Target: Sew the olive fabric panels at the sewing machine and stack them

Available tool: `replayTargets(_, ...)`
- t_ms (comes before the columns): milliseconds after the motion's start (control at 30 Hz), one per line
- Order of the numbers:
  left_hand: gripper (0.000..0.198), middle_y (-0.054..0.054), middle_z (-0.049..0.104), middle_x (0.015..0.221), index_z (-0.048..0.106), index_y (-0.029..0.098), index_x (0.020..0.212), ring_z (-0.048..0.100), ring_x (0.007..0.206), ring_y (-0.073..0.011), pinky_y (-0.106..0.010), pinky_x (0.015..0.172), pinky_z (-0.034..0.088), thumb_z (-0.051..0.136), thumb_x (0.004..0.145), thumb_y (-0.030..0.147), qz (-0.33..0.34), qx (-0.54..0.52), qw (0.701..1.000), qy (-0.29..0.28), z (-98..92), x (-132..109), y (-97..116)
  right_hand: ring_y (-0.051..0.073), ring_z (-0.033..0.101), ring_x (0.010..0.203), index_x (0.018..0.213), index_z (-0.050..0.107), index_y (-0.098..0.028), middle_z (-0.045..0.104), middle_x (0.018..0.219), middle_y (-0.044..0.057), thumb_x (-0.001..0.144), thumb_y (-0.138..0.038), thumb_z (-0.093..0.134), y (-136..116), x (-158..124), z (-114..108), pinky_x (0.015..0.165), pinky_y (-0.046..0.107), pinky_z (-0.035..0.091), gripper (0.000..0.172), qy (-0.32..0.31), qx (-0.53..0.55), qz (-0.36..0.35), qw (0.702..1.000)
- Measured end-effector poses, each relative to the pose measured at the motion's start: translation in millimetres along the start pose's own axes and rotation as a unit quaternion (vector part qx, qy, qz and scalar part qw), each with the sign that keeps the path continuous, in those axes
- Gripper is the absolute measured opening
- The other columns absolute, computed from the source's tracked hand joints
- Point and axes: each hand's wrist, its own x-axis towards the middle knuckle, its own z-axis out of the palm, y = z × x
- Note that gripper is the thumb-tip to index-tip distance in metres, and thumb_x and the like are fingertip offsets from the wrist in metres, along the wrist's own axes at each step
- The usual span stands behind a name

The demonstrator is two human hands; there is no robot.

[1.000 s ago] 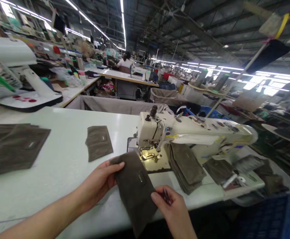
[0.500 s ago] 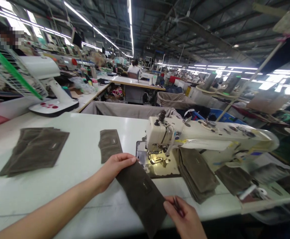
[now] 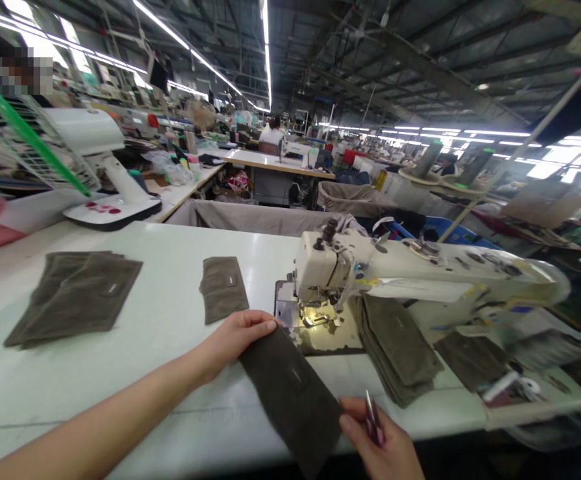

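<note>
My left hand (image 3: pixel 234 337) lies on the far end of a dark olive fabric piece (image 3: pixel 290 390) with a small label, thumb and fingers pinching its edge. My right hand (image 3: pixel 383 443) grips the near corner of the same piece and also holds small pink-tipped snips (image 3: pixel 372 413) between its fingers. The piece stretches diagonally across the white table (image 3: pixel 145 373), just in front of the needle plate of a cream sewing machine (image 3: pixel 410 270).
A single olive piece (image 3: pixel 223 288) lies left of the machine and a stack of them (image 3: pixel 78 297) farther left. More folded pieces (image 3: pixel 395 347) sit under the machine arm. A white fan (image 3: pixel 95 167) stands at the back left. People work at distant tables.
The view has swung slightly right and down. My left hand slid the fabric piece a little toward the machine, and my right hand dropped lower with the snips now pointing up.
</note>
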Motion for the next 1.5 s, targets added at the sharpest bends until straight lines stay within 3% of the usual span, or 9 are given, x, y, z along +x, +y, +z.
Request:
replayTargets(133, 0.039, -0.004, 0.078, 0.079, 0.078, 0.021, 0.081, 0.067, 0.073, -0.0207, -0.03, 0.071, 0.051, 0.083, 0.064, 0.056, -0.001, 0.025, 1.0, -0.004, -2.8, 9.8, 7.8, 0.029, 0.073, 0.094, 0.103, 0.079, -0.017, 0.079, 0.097, 0.011, 0.067, -0.044, 0.081, -20.1, -6.5, 4.4, 0.083, 0.037, 0.056, 0.045, -0.002, 0.066, 0.014, 0.998)
replayTargets(367, 0.049, -0.006, 0.08, 0.086, 0.077, 0.022, 0.086, 0.07, 0.077, -0.0264, -0.033, 0.067, 0.057, 0.088, 0.054, 0.058, -0.013, 0.048, 0.998, 0.042, -5.0, 22.6, 11.9, 0.011, 0.051, 0.06, 0.102, 0.077, -0.017, 0.073, 0.086, 0.003, 0.06, -0.026, 0.08, -44.3, -2.8, 2.5, 0.061, 0.026, 0.046, 0.043, -0.022, 0.109, 0.03, 0.993)
replayTargets(600, 0.046, -0.004, 0.08, 0.09, 0.073, 0.016, 0.097, 0.068, 0.082, -0.0201, -0.031, 0.077, 0.053, 0.081, 0.067, 0.051, -0.023, 0.055, 0.997, 0.042, -5.3, 21.3, 13.6, 0.009, 0.047, 0.058, 0.102, 0.077, -0.017, 0.072, 0.085, 0.001, 0.066, -0.027, 0.078, -38.4, -2.6, 5.9, 0.057, 0.023, 0.043, 0.037, -0.019, 0.115, -0.004, 0.993)
replayTargets(733, 0.052, -0.003, 0.079, 0.085, 0.072, 0.02, 0.09, 0.067, 0.083, -0.0271, -0.035, 0.075, 0.054, 0.086, 0.058, 0.059, -0.022, 0.059, 0.997, 0.038, -5.2, 22.1, 11.6, 0.014, 0.055, 0.067, 0.096, 0.076, -0.017, 0.069, 0.081, 0.001, 0.074, -0.035, 0.076, -34.3, -1.8, 6.9, 0.063, 0.025, 0.046, 0.029, -0.017, 0.091, -0.026, 0.995)
replayTargets(867, 0.051, -0.004, 0.079, 0.083, 0.073, 0.022, 0.084, 0.067, 0.085, -0.0295, -0.035, 0.073, 0.053, 0.086, 0.055, 0.062, -0.015, 0.065, 0.997, 0.026, -5.5, 23.5, 12.0, 0.012, 0.042, 0.055, 0.079, 0.069, -0.017, 0.049, 0.059, -0.006, 0.074, -0.036, 0.071, -34.6, -0.1, 6.7, 0.053, 0.024, 0.037, 0.02, 0.003, 0.044, -0.02, 0.999)
replayTargets(1000, 0.051, -0.004, 0.079, 0.084, 0.078, 0.022, 0.086, 0.066, 0.079, -0.024, -0.03, 0.067, 0.049, 0.082, 0.057, 0.063, 0.02, 0.163, 0.986, 0.034, -3.3, 32.6, 17.2, 0.01, 0.038, 0.054, 0.076, 0.06, -0.02, 0.039, 0.058, -0.009, 0.074, -0.032, 0.066, -37.0, -5.4, 9.7, 0.051, 0.022, 0.035, 0.014, -0.007, 0.026, -0.031, 0.999)
replayTargets(1200, 0.042, -0.002, 0.065, 0.061, 0.067, 0.021, 0.063, 0.057, 0.061, -0.0187, -0.028, 0.057, 0.04, 0.064, 0.067, 0.063, 0.134, 0.382, 0.915, 0.011, 13.8, 63.1, 22.1, 0.011, 0.048, 0.057, 0.088, 0.061, -0.021, 0.051, 0.069, -0.005, 0.082, -0.021, 0.059, -19.4, -27.2, 23.7, 0.054, 0.021, 0.04, 0.007, -0.042, -0.052, -0.151, 0.986)
replayTargets(1367, 0.025, -0.001, 0.063, 0.06, 0.064, 0.024, 0.06, 0.056, 0.062, -0.0192, -0.03, 0.063, 0.04, 0.058, 0.07, 0.046, 0.177, 0.438, 0.881, -0.013, 29.5, 73.4, 25.0, 0.014, 0.059, 0.07, 0.1, 0.063, -0.021, 0.068, 0.09, 0.003, 0.08, -0.01, 0.053, -0.5, -28.5, 23.9, 0.064, 0.023, 0.047, 0.025, -0.079, -0.114, -0.316, 0.939)
replayTargets(1500, 0.017, -0.001, 0.064, 0.063, 0.063, 0.023, 0.061, 0.057, 0.062, -0.0191, -0.03, 0.065, 0.041, 0.056, 0.07, 0.036, 0.194, 0.474, 0.859, -0.018, 32.2, 72.5, 26.6, 0.016, 0.061, 0.072, 0.104, 0.06, -0.022, 0.066, 0.082, 0.002, 0.084, -0.009, 0.046, 4.3, -20.2, 20.1, 0.065, 0.025, 0.048, 0.027, -0.095, -0.151, -0.408, 0.895)
